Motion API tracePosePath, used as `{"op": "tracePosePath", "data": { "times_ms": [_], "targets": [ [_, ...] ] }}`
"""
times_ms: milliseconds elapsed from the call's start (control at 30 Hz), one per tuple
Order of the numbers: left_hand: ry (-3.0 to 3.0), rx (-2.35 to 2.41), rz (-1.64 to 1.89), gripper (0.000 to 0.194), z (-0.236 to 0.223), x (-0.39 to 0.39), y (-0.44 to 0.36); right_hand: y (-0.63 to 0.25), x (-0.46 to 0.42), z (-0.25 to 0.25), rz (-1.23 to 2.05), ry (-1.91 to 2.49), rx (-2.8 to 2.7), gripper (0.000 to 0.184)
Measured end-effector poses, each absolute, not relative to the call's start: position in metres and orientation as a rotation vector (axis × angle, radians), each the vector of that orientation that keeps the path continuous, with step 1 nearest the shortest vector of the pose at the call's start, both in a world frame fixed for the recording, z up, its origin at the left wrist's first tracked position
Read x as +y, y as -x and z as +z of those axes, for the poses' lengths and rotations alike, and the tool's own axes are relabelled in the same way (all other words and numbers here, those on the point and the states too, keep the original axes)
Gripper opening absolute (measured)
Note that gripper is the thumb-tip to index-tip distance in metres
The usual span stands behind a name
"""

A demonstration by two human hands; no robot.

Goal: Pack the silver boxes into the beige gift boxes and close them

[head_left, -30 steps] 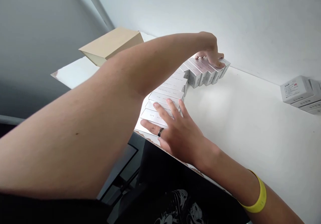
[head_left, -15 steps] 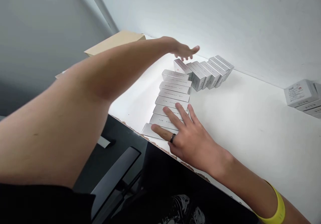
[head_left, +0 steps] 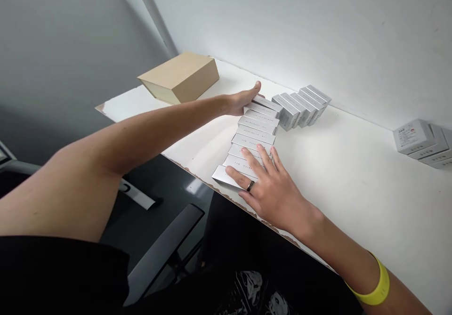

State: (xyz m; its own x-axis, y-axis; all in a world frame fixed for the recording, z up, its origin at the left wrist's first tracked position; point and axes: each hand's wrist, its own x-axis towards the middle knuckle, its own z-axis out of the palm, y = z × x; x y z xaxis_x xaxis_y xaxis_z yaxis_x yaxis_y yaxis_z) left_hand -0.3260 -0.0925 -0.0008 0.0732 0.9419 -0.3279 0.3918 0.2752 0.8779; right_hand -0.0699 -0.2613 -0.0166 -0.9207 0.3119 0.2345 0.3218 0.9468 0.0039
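A row of small white printed boxes (head_left: pixel 256 138) stands close together on the white table, running from its front edge towards the wall. My left hand (head_left: pixel 244 102) is at the far end of this row, touching the last box, thumb stretched out; its other fingers are mostly hidden. Over the near end of the row lies my right hand (head_left: pixel 270 188), with a dark ring, its fingers spread across the box tops and right side. Behind, a second group of leaning white boxes (head_left: pixel 303 105) nearly meets the row's far end.
A closed tan cardboard box (head_left: pixel 187 77) lies at the back left of the table. More white boxes (head_left: pixel 422 141) are stacked at the right against the wall. The table's front edge (head_left: pixel 233 201) is chipped. Below it stands a chair (head_left: pixel 169 249).
My left hand has come down onto the row's far end, and the angled box there now lines up with the row. The right hand keeps its place on the near boxes. The view has shifted.
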Motion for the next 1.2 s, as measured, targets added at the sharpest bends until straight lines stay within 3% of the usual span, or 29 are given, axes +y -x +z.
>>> {"op": "tracePosePath", "data": {
  "times_ms": [267, 500, 833, 1200],
  "targets": [
    [-1.249, 1.328, 0.872, 0.101, -0.016, -0.109, 0.289, 0.063, -0.262, -0.016, -0.106, 0.457, -2.852, 0.058],
    [-1.199, 1.078, 0.846, 0.088, -0.018, -0.112, 0.261, 0.037, -0.266, -0.015, -0.053, 0.445, -2.819, 0.055],
    [-1.009, 1.079, 0.94, 0.08, -0.02, -0.122, 0.205, -0.032, -0.265, -0.015, 0.056, 0.476, -2.814, 0.057],
    [-1.39, 1.567, 1.029, 0.07, -0.014, -0.1, 0.17, -0.08, -0.299, -0.017, -0.357, 0.711, -2.754, 0.075]
  ]
}}
